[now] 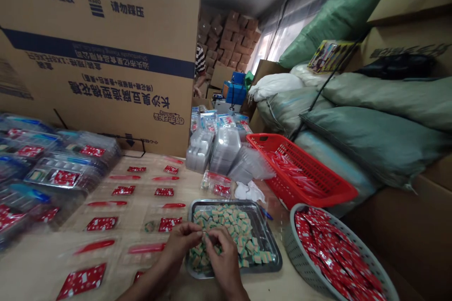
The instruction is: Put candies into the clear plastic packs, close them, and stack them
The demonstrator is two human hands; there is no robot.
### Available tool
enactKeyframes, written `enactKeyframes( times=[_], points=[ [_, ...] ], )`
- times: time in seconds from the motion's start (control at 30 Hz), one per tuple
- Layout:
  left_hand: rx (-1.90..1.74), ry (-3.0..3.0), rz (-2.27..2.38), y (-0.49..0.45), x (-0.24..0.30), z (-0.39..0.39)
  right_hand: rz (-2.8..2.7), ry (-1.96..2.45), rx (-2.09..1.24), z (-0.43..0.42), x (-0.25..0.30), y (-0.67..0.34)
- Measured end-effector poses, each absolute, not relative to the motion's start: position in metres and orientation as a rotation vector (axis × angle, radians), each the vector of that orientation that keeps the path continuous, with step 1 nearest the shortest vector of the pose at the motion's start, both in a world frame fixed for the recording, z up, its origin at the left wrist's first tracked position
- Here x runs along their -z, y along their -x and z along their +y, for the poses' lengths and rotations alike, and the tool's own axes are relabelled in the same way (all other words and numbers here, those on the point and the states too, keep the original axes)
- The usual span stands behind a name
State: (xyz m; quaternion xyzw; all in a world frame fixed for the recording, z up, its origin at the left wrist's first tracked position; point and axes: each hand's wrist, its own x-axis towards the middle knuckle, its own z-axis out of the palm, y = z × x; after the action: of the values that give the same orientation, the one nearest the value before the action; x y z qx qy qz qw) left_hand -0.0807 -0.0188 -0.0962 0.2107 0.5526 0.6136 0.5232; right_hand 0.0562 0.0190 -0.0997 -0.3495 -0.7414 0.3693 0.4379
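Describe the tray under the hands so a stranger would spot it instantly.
Below the big cardboard box at upper left spreads a pale tabletop. Near its front, under the left hand and right hand, lies a shallow, dark, rectangular tray. Unlike the red basket and round grey basket to its right, it holds loose tan-and-green blocks.

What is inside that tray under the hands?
The tray holds many small tan-and-green pieces, heaped loosely. The left hand and right hand hide part of it; whatever lies beneath the top pieces is covered too.
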Motion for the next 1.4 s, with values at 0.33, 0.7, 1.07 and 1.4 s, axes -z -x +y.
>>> enactKeyframes(
  times=[0.33,0.7,1.07,1.4],
  points=[
    [-1.633,-0.451,1.327,0.067,0.088,-0.024,-1.524,0.990,-1.451,0.024,0.102,-0.055],
    [-1.445,-0.742,1.325,0.079,0.092,-0.031,-1.665,0.992,-1.478,0.023,0.108,-0.056],
    [-1.481,-0.475,1.428,0.103,0.097,-0.052,-2.657,1.090,-0.485,0.071,0.098,-0.019],
    [-1.719,-0.278,1.469,0.099,0.103,-0.057,-1.630,0.983,-1.679,0.014,0.102,-0.009]
  ],
)
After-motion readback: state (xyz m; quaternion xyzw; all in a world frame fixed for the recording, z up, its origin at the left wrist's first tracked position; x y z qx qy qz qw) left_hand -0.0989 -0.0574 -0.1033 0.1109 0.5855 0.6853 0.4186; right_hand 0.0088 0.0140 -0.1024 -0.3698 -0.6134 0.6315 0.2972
